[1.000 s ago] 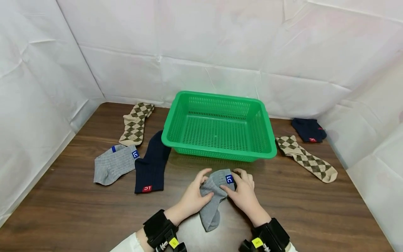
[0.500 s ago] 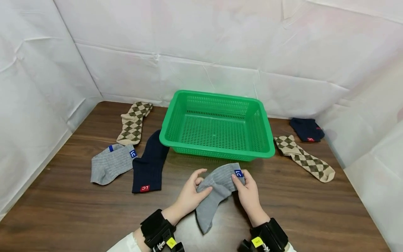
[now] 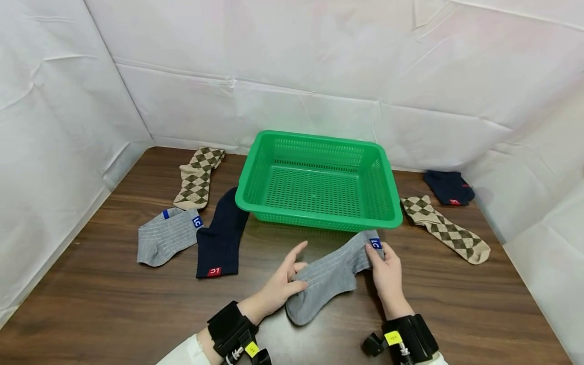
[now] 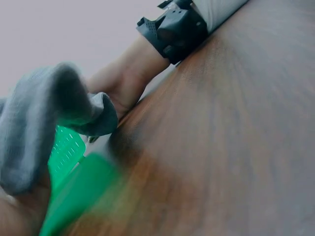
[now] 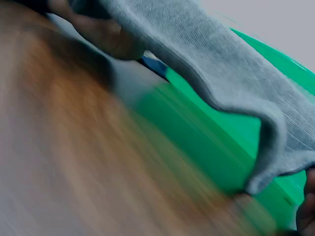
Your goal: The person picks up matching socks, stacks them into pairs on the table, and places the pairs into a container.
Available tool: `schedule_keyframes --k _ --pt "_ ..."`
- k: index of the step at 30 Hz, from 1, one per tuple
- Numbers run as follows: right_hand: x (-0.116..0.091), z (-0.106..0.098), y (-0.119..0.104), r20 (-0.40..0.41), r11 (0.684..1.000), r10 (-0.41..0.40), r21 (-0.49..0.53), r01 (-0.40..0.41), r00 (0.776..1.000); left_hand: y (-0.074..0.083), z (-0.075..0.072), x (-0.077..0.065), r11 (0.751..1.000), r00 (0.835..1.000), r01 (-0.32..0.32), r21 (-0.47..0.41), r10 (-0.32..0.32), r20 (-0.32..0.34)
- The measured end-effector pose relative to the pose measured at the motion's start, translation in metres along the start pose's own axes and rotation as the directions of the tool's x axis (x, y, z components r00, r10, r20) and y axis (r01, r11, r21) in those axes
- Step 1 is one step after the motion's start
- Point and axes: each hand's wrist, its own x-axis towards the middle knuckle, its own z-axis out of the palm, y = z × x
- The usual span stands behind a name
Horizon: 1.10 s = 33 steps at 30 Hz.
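A grey sock (image 3: 326, 279) with a blue LC label is stretched between the two hands, just above the table in front of the basket. The right hand (image 3: 388, 274) pinches its cuff beside the label, thumb on top. Near the toe end, the left hand (image 3: 278, 286) holds the sock between thumb and fingers, its index finger pointing away. In the left wrist view the grey sock (image 4: 29, 128) hangs over the near hand. The right wrist view shows the grey sock (image 5: 236, 78) spanning both hands, with a fold on its lower edge.
A green basket (image 3: 319, 221) stands behind the hands. To its left lie an argyle sock (image 3: 196, 180), another grey sock (image 3: 169, 237) and a navy sock (image 3: 219, 243). Right of it are a navy sock (image 3: 447, 186) and an argyle sock (image 3: 449, 233). White sheets enclose the table.
The right hand has moved right and slightly away, drawing the cuff with it. The grey sock has gone from bunched to stretched out. The left hand has stayed nearly in place.
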Motion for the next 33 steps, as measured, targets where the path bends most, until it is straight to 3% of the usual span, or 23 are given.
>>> schedule_keyframes --k 3,6,8,10,13,18,22,24,29,33 --pt "0.006 -0.015 0.002 0.059 0.999 0.007 0.041 -0.009 0.998 -0.001 0.0 0.002 0.993 0.99 -0.117 -0.031 0.115 -0.077" --pt "0.008 -0.023 0.005 0.121 0.999 0.004 0.052 -0.01 0.993 -0.003 -0.001 0.003 0.989 0.969 -0.14 -0.056 0.125 -0.214" --pt "0.008 -0.026 0.006 0.126 1.0 -0.009 0.024 0.006 0.992 -0.004 -0.002 0.005 0.992 0.94 -0.117 -0.051 0.094 -0.329" --pt "0.009 -0.027 0.007 0.119 1.0 -0.02 -0.003 0.02 0.993 -0.005 -0.003 0.007 0.995 0.896 -0.09 -0.038 0.064 -0.44" --pt "0.009 -0.027 0.007 0.093 0.999 -0.025 -0.037 0.029 0.995 -0.007 -0.006 0.01 0.997 0.843 -0.068 -0.029 0.042 -0.536" --pt "0.008 -0.029 0.008 0.025 0.997 -0.016 -0.075 0.018 1.0 -0.007 -0.017 0.014 0.997 0.809 -0.04 0.069 0.073 -0.584" --pt "0.01 -0.028 0.008 -0.024 0.983 -0.08 -0.166 0.075 0.997 -0.006 -0.026 0.016 0.988 0.762 -0.026 0.15 0.116 -0.637" --pt "0.011 -0.028 0.008 -0.033 0.968 -0.126 -0.224 0.115 0.992 -0.005 -0.028 0.016 0.99 0.742 -0.042 0.133 0.12 -0.66" --pt "0.012 -0.026 0.007 -0.057 0.93 -0.193 -0.329 0.164 0.98 -0.003 -0.027 0.017 0.992 0.712 -0.103 0.066 0.12 -0.692" --pt "0.01 -0.025 0.01 -0.013 0.887 -0.224 -0.417 0.198 0.975 -0.004 -0.026 0.015 0.991 0.697 -0.088 0.097 0.131 -0.705"
